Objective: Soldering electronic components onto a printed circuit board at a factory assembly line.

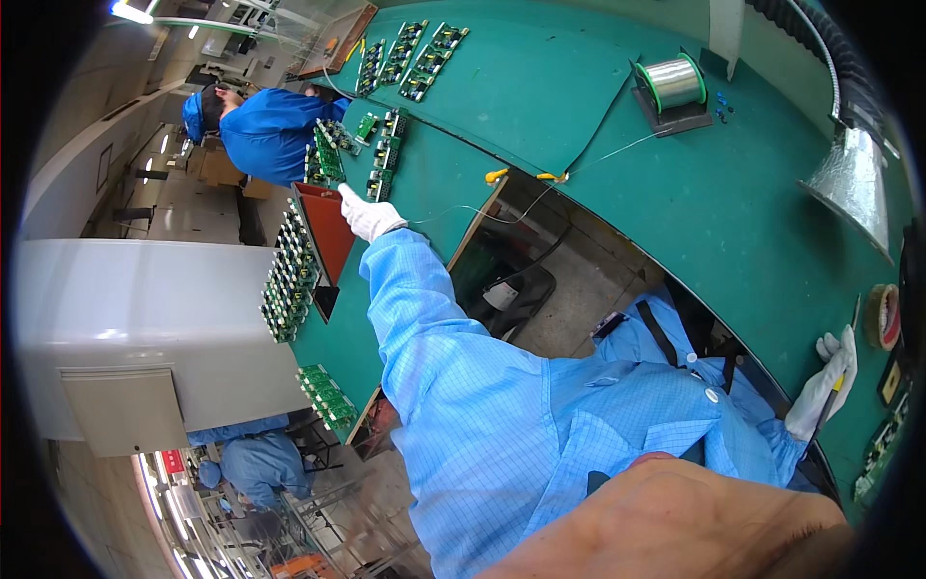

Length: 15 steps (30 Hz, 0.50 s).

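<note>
My left hand [371,214], in a white glove, reaches out to the far left. Its fingertips are by a green circuit board [328,154] on a red-brown tray. A thin solder wire [463,207] runs up to that glove, and the curled fingers seem closed on it; the grip is partly hidden. Over at the right, my gloved right hand [825,386] is closed round a soldering iron [837,384] with a yellow and dark handle, its metal tip pointing away. A brown, round sponge holder [882,317] sits beside it.
A solder spool [672,83] on a black stand feeds wire past yellow guides [497,177]. A fume duct [854,183] hangs at right. Several board rows [420,58] lie on the green bench [540,87]; more boards [289,275] stand left. A co-worker in blue [275,130] is beyond.
</note>
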Motion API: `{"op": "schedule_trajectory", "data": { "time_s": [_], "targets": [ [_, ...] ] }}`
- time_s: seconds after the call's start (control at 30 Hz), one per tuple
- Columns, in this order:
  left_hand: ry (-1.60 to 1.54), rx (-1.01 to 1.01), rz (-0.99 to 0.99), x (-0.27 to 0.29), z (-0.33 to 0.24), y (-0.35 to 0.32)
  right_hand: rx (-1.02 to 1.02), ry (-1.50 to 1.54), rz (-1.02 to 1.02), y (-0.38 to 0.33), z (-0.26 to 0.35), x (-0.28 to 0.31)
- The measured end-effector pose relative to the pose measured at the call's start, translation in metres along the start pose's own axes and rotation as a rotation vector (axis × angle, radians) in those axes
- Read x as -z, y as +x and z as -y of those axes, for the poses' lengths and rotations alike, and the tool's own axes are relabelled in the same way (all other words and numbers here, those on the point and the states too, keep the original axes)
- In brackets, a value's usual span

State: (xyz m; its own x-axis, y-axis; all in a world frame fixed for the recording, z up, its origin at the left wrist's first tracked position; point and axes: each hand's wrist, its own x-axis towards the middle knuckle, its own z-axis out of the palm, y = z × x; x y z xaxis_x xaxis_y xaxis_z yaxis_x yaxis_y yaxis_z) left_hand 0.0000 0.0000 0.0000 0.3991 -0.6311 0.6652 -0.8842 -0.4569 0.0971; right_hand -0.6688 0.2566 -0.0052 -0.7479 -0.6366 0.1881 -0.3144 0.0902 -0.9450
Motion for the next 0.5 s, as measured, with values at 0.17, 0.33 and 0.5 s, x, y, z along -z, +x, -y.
{"op": "schedule_trajectory", "data": {
  "time_s": [0.17, 0.33, 0.5],
  "targets": [
    [-0.134, 0.196, 0.364, 0.024, -0.037, 0.006, -0.002, -0.042, -0.006, -0.003, 0.005, 0.002],
    [-0.184, -0.013, 0.361, -0.035, -0.027, 0.014, -0.006, -0.032, -0.008, -0.002, 0.006, -0.002],
    [0.287, 0.093, 0.279, -0.069, 0.000, 0.038, -0.007, -0.028, 0.043, 0.005, 0.000, -0.001]
  ]
}}
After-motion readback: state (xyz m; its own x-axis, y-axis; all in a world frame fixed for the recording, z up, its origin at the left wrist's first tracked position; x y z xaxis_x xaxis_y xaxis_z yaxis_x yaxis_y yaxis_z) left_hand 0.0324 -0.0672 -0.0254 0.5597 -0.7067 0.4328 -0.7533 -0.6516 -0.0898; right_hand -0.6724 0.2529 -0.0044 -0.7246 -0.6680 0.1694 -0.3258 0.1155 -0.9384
